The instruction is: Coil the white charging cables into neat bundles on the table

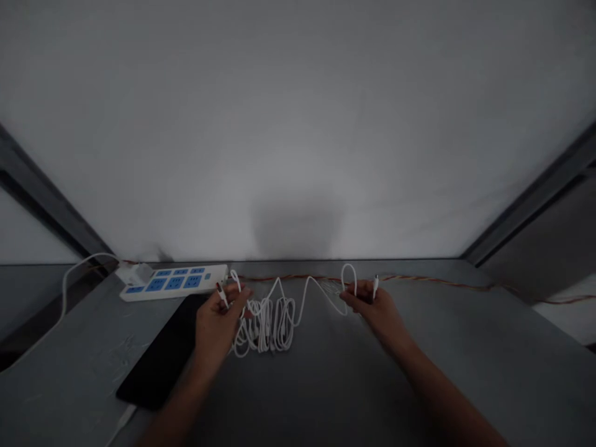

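My left hand [221,320] pinches a small white cable plug [222,295] with a dark tip, and a loop of white cable [235,280] rises just beyond it. My right hand [370,302] holds a slim white connector [375,287] upright between its fingers, with another cable loop [349,279] beside it. Between my hands lies a tangled bundle of white cable [265,326], which touches my left hand and runs across to my right hand. Part of the bundle is hidden behind my left hand.
A white power strip [174,282] with blue sockets and a white plug adapter [135,273] sits at the back left. A black tablet or phone [161,354] lies beside my left forearm. An orange twisted wire [419,281] runs along the grey table's [442,354] back.
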Demonstrator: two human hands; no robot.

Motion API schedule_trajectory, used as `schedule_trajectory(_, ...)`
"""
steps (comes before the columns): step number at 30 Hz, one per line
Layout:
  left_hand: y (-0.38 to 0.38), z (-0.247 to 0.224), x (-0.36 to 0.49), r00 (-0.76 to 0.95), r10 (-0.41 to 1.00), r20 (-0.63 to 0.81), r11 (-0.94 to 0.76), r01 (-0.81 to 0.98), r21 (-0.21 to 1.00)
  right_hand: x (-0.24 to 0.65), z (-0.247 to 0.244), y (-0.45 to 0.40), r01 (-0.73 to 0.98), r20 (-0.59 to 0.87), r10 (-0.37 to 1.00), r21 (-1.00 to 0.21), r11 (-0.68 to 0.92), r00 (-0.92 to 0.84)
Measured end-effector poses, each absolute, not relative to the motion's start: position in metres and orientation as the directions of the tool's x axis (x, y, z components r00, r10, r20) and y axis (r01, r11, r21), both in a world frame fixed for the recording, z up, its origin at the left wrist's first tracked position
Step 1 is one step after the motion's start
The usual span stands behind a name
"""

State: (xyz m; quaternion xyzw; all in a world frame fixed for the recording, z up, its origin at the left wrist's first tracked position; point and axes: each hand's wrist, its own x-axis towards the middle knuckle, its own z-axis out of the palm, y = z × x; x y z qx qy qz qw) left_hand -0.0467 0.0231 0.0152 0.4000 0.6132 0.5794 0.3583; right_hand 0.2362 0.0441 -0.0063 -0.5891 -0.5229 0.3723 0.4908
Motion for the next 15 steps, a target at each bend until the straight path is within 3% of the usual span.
schedule_trajectory(6,0.0249,0.0149,-0.0451,-0.41,0.912,-0.033,0.003,-0.074,0.997,0.2377,-0.0119,0.047,0.225,0.054,0.983,-0.974,0.013,0.175)
schedule_trajectory(15,0.0237,0.0063,-0.05,-0.361,0.933,-0.02,0.007,-0.036,0.999,0.2375,-0.0039,0.0407,0.239,0.06,0.988,-0.971,0.024,0.143)
